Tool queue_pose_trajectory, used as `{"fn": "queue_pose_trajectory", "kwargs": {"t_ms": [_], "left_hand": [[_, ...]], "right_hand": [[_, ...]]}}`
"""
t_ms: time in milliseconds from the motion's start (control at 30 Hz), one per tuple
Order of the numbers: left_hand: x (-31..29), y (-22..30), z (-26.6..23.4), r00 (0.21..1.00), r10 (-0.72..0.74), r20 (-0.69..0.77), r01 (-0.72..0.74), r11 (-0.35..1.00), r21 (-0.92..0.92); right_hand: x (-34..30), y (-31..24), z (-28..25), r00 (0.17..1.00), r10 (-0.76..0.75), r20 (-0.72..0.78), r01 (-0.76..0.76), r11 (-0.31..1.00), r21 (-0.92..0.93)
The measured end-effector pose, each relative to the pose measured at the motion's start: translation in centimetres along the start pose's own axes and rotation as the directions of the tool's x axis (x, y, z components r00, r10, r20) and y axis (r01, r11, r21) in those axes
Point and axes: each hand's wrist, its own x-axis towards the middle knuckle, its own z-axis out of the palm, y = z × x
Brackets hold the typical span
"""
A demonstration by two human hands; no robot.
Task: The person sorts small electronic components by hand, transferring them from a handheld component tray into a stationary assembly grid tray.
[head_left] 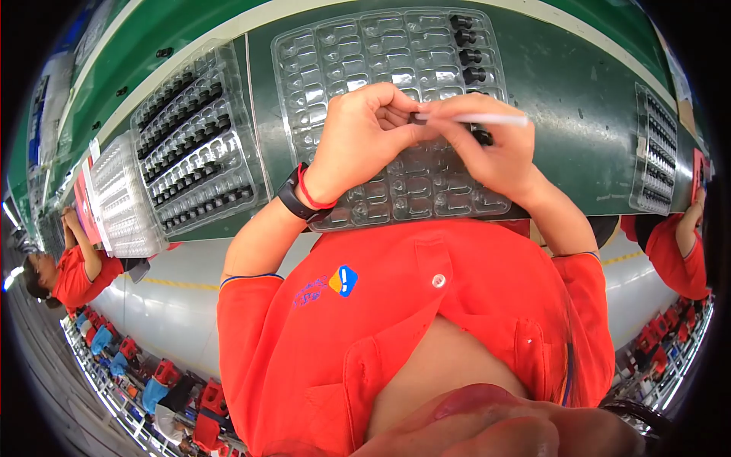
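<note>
Over the clear plastic blister tray (308, 84) my two hands meet. My left hand (358, 133) is closed in a pinch around a small black part (418, 118), mostly hidden by the fingers. A slim white pen-like stick (487, 119) is held in my right hand (495, 148), its blurred outer end pointing right and its inner end close to the black part. Several black parts (473, 57) sit in the tray's right-hand column, while most visible pockets in the other columns hold nothing. My hands hide the middle of the tray.
On the green table (563, 99), another clear tray (196, 137) with rows of black parts lies left, beside a stack of clear trays (126, 194). A further filled tray (656, 148) lies far right. People in red sit at both sides (76, 270).
</note>
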Motion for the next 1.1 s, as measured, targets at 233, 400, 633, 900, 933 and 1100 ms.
{"fn": "queue_pose_trajectory", "kwargs": {"t_ms": [233,400,633,900,933,1100], "left_hand": [[-0.2,0.5,-0.2,0.995,-0.090,0.036,0.091,0.995,-0.041],[-0.1,1.0,-0.3,0.992,-0.112,0.061,0.115,0.992,-0.047],[-0.8,2.5,0.9,0.999,-0.041,0.036,0.042,0.999,-0.031],[-2.2,2.5,6.0,0.706,0.575,0.414,-0.707,0.528,0.471],[-2.2,2.4,6.2,0.713,0.535,0.453,-0.701,0.509,0.500],[-1.7,1.3,6.3,0.656,0.533,0.535,-0.751,0.386,0.536]], "right_hand": [[0.4,0.6,-2.2,0.945,0.116,-0.307,-0.011,0.947,0.322],[0.0,1.3,-3.6,0.943,0.090,-0.320,0.016,0.950,0.313],[1.2,-0.6,-3.8,0.877,0.231,-0.422,-0.098,0.945,0.313],[1.4,-0.6,-4.1,0.865,0.153,-0.478,-0.044,0.972,0.232],[1.4,-0.5,-4.1,0.865,0.155,-0.477,-0.052,0.974,0.221],[1.4,-0.7,-4.2,0.877,0.133,-0.462,-0.057,0.983,0.173]]}}
